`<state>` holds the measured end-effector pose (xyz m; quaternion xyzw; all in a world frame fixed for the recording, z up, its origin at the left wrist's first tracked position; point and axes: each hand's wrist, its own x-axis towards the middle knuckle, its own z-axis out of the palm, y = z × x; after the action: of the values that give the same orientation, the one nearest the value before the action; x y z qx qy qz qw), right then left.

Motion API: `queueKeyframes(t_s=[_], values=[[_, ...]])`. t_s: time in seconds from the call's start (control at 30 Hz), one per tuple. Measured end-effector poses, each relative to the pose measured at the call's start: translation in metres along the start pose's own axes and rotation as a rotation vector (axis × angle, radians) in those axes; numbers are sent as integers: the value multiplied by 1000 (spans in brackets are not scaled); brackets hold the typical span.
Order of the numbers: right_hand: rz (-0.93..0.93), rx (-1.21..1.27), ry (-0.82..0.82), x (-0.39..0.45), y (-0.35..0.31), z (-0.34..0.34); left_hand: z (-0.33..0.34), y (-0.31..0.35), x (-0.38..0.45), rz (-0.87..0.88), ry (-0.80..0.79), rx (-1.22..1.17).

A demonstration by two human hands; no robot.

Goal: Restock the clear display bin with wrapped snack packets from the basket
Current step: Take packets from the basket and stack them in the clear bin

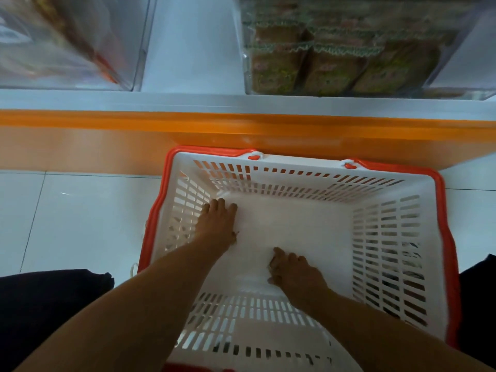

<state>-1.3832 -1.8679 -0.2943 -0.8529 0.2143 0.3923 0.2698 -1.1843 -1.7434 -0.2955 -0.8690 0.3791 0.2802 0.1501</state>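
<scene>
A white slotted basket [386, 237] with an orange rim stands on the floor below me, and I see no packets on its white bottom. My left hand [217, 224] lies flat on the basket floor near the far left corner, fingers stretched forward. My right hand [295, 272] rests on the floor nearer to me, its fingers curled under, with no packet showing in it. The clear display bin [245, 63] sits on the shelf at the upper right and holds several brown and green wrapped snack packets [335, 68] standing in rows.
A second clear bin [134, 49] with blurred goods stands at the upper left, with a white gap between the bins. An orange shelf front [107, 122] runs across above the basket. White floor tiles [80, 216] lie to the left. Dark clothing shows at both lower sides.
</scene>
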Motion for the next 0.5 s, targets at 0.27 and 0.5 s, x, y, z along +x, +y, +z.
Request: queueKeyframes(t_s=[0.27,0.5], values=[[70,96,171,-1,-9,7,34,9,-23,52,6,-173],[249,540,-43,13,-10,-9,47,13,-29,3,98,-331]])
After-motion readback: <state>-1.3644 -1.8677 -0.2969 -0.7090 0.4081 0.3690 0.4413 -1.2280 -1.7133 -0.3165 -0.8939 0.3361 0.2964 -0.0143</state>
